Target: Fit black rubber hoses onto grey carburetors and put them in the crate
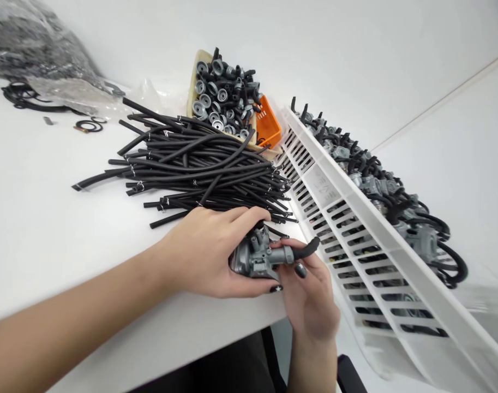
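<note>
A grey metal carburetor (255, 256) is held above the white table's front edge. My left hand (216, 251) wraps around its body, thumb below and fingers over the top. A ribbed end fitting with a bent black rubber boot (308, 249) sticks out of its right side. My right hand (310, 289) is closed at that end, thumb and fingers around the fitting; part of its grip is hidden behind the carburetor. Just beyond my hands lies a loose pile of black rubber hoses (191, 158), several of them with white marks near their ends.
A white slotted crate (355, 213) full of carburetors stands to the right. Behind the hoses are a cream bin (194, 82) of caps with rubber boots and an orange basket (269, 125). At the back left lie a plastic bag (31, 49) of parts and black rings (91, 126).
</note>
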The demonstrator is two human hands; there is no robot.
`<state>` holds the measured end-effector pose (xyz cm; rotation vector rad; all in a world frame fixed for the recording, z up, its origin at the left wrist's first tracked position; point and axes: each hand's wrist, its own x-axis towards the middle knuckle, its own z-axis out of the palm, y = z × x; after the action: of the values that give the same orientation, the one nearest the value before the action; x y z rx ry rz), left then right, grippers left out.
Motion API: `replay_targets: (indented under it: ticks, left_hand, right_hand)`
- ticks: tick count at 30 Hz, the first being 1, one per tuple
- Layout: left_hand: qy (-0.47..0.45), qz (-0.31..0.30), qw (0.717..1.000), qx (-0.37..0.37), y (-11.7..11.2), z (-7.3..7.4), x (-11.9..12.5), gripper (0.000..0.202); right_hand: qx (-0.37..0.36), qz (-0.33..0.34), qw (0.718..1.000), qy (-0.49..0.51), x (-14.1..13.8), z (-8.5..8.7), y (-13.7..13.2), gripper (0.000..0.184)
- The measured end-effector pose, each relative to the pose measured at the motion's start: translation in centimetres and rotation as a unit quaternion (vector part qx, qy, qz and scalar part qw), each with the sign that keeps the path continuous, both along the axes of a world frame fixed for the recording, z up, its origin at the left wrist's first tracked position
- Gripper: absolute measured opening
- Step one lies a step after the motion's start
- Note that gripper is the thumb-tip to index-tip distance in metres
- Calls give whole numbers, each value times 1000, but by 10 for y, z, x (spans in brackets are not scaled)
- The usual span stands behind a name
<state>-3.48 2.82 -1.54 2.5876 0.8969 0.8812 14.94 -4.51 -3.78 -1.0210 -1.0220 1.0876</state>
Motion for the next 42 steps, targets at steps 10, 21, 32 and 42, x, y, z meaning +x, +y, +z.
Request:
replay_targets:
  ticks: [10,21,32,42]
  left_hand:
    - [0,-5,1000,6,1,-1,-1,65]
    - [-11,-11,1000,6,0,-2,1,64]
    - [-11,-6,1000,-7,1,-3,1,64]
    - [-12,-4,1000,-28,2,-2,-1,68]
  right_hand:
    - [1,-20,1000,-11,-1,-4,1,23]
    - [-9,-40,999,-24,0,-8,4,19]
    - [-4,-18,1000,-13,1,-5,3,20]
    - [4,-5,1000,-10,1,-2,0,25]
